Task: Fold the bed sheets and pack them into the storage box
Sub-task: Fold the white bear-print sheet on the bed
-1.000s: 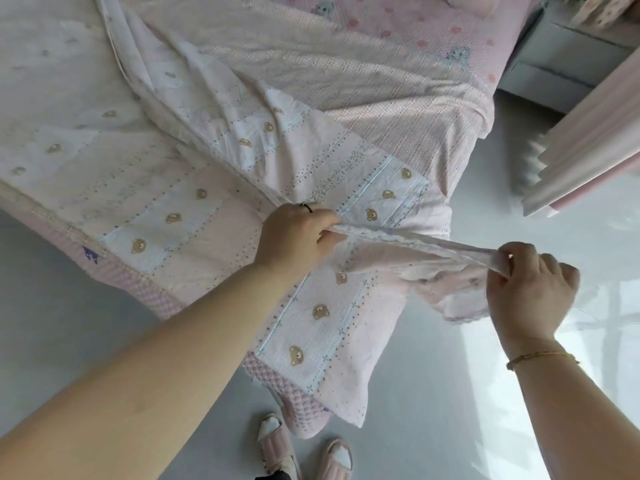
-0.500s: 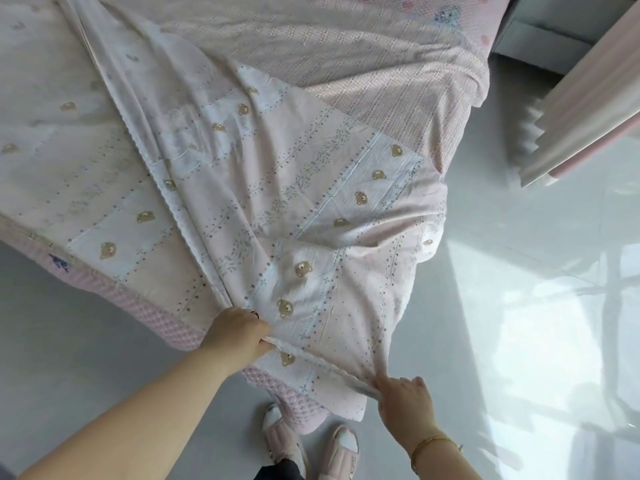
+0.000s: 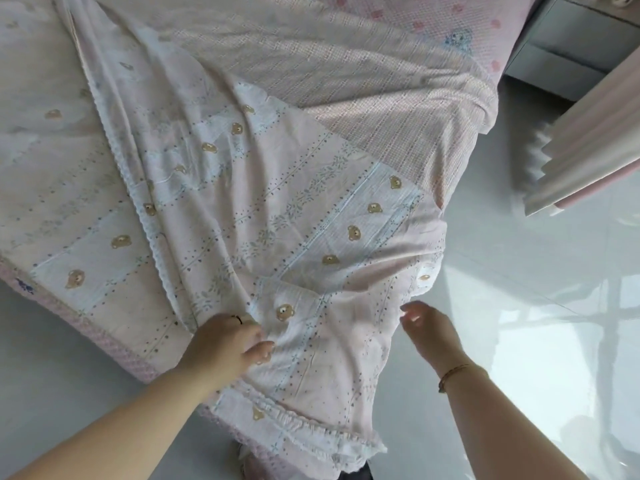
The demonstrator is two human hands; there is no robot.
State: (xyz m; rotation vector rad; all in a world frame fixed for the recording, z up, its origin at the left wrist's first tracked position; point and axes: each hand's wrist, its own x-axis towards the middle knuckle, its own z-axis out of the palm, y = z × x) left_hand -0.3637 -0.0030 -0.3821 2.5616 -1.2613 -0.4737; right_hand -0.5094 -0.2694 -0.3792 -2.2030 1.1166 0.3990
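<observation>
Smoothing is the job: your left hand [image 3: 225,344] rests loose-fingered on the bear-print bed sheet [image 3: 277,209] draped over the near right corner of the bed [image 3: 381,91], your right hand [image 3: 427,329] open beside its hanging edge, so sweep outward from the fold.

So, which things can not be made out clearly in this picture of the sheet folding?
Storage box: nowhere in the head view.
Left hand: head view, fingertips sink into a fold of the bed sheet, so a pinch is unsure.
Right hand: head view, fingers blurred by motion; contact with the sheet unclear.
Sheet's far end: cut off by the top and left edges.
</observation>
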